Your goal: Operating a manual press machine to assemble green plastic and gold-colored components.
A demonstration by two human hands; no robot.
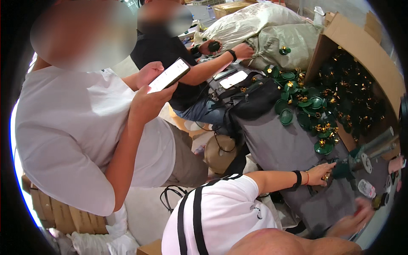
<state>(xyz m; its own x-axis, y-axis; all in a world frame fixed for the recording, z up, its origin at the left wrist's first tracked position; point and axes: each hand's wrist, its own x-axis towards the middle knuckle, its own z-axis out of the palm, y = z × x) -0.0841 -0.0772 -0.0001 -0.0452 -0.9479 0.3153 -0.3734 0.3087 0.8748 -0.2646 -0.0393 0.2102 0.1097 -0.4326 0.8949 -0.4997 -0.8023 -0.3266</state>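
Hands: right (355, 221) rests blurred, palm-down on grey table (280, 144).

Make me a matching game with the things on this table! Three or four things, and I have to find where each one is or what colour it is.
Things:
1. round caps
2. phone
3. cardboard box
4. handbag

Descriptions:
A. black, lying on the grey table
B. brown, tipped on its side
C. dark green, spilled in a pile
D. held up by a person in a white shirt

Pairs: 1-C, 2-D, 3-B, 4-A
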